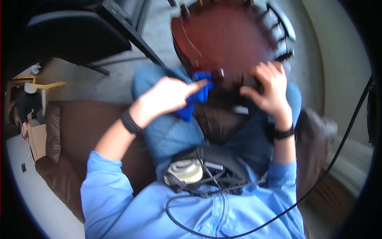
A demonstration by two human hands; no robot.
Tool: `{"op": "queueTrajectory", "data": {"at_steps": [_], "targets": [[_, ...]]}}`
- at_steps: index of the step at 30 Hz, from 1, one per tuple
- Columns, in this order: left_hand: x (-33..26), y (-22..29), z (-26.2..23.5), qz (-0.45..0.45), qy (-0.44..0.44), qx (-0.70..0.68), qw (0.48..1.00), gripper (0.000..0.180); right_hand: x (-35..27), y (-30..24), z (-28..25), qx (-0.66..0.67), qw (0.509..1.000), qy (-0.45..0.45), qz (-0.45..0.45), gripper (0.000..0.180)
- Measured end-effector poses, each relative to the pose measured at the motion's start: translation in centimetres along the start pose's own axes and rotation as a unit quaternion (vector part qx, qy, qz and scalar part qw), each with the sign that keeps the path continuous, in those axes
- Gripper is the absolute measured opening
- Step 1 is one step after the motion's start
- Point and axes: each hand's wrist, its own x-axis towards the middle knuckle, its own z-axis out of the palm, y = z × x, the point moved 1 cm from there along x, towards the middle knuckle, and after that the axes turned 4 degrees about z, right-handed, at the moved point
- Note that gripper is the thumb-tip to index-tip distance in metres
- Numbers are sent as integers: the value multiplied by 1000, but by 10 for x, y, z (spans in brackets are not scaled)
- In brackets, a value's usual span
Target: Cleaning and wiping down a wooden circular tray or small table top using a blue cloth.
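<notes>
My left hand (169,95) is closed on a bright blue cloth (203,89), its fingers pointing toward the near edge of a dark red-brown wooden chair (230,38). The chair has a broad rounded seat and short turned spindles around its rim, and stands in front of my knees. My right hand (270,87) is at the chair's near right side, with fingers bent over a dark wooden part and the thumb on the nearer side. Motion blurs both hands, and the part under the right fingers is mostly hidden.
I sit on a brown leather sofa (91,119). A black table or desk frame (135,44) stands front left. A black cable (318,191) runs across my lap and up to the right. Another person (30,104) is at the far left beside a cardboard box (38,139).
</notes>
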Motion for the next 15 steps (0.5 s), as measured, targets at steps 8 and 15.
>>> {"op": "queueTrajectory", "data": {"at_steps": [8, 15], "targets": [[-11, -8, 8, 59, -49, -8, 997, 73, -12, -19, -12, 12, 996, -74, 39, 43], [-1, -8, 9, 93, -49, -43, 994, 75, -3, -24, -15, 13, 998, -52, 31, 43]]}}
